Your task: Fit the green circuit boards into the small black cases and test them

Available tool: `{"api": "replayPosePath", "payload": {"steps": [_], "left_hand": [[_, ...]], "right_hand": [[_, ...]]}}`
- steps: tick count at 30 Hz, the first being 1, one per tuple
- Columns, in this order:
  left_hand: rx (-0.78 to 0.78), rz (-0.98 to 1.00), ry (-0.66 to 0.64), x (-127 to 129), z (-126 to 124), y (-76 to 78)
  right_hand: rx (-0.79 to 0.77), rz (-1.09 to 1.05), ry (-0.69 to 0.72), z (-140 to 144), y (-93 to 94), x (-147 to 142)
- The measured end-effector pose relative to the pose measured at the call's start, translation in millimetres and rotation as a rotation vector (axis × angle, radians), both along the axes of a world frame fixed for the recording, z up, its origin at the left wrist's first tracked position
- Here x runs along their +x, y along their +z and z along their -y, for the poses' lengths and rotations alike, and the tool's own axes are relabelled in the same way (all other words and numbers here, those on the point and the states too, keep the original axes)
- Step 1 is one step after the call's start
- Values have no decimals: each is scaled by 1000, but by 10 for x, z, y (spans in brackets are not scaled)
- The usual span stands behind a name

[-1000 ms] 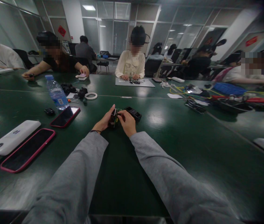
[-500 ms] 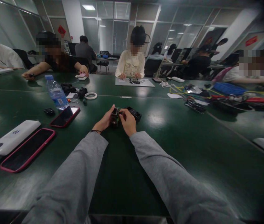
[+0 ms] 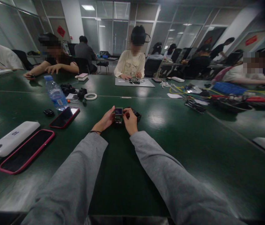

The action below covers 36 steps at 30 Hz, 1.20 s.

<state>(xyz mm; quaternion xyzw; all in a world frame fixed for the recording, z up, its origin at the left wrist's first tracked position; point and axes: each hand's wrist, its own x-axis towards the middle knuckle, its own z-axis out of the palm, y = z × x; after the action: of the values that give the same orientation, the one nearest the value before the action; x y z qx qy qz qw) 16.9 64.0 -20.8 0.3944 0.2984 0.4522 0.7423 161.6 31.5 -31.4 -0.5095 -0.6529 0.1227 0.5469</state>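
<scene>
Hands holding a small electronic module over a green table.
Left hand [image 3: 104, 121] and right hand [image 3: 130, 121] both grasp the small module [image 3: 118, 114] between thumb and fingertips, one on each side, with its little lit screen facing the camera; the module sits upright at or just above the green table [image 3: 193, 147], at mid-table ahead of the person's grey sleeves. A black tray-like part [image 3: 136, 113] lies just behind the right hand. To the left lie a red-cased phone [image 3: 64, 116], a water bottle [image 3: 55, 92], a pink-cased phone [image 3: 27, 150] and a white power bank [image 3: 11, 142]. A roll of white tape [image 3: 90, 96] lies further back, and other people work at the far side.
</scene>
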Motion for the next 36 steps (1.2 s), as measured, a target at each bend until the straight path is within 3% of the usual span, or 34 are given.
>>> {"api": "replayPosePath", "payload": {"steps": [9, 26, 36], "left_hand": [[56, 15, 59, 14, -26, -31], [162, -2, -38, -7, 58, -15], [185, 2, -24, -11, 25, -56]], "right_hand": [[-41, -75, 47, -115, -98, 58], [-88, -139, 61, -142, -127, 73], [-101, -139, 63, -134, -118, 65]]}}
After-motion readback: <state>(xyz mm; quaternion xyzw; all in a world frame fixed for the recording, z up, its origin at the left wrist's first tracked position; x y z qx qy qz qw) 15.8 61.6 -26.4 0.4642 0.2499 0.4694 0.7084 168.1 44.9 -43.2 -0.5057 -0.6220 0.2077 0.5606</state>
